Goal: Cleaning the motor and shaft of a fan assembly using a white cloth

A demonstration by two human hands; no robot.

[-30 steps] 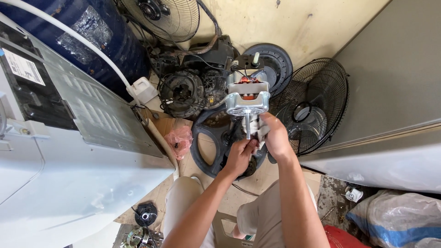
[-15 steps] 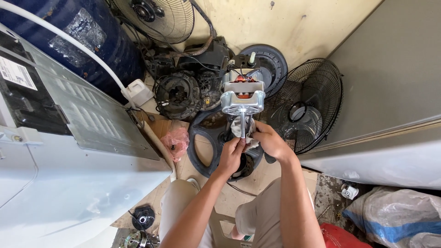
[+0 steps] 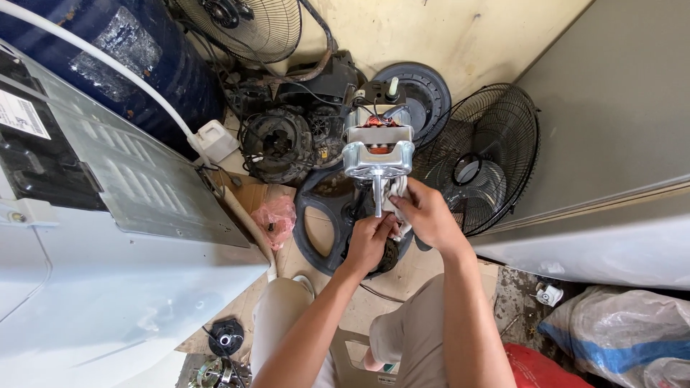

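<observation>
At the far left a dark blue barrel (image 3: 108,57) stands behind a white appliance (image 3: 108,287) with its grey vented panel (image 3: 136,179); whether the barrel holds anything cannot be told. Just right of the panel a crumpled pink bag (image 3: 277,215) lies on the floor, its contents hidden. At the centre the person's left hand (image 3: 370,241), forearm rising from the near edge, closes its fingers around the lower end of the shaft of a silver fan motor (image 3: 377,147), which is held upright above a black fan base ring (image 3: 323,223). The right hand (image 3: 428,215), wrist bent inward, presses a white cloth (image 3: 397,194) against the shaft just under the motor housing, fingers curled narrow around it. Compared with half a second ago, the motor keeps much the same place in view and both hands remain on the shaft. To the right leans a black wire fan guard (image 3: 489,154), and at the near right lies a clear plastic sack (image 3: 618,330), its filling unclear.
</observation>
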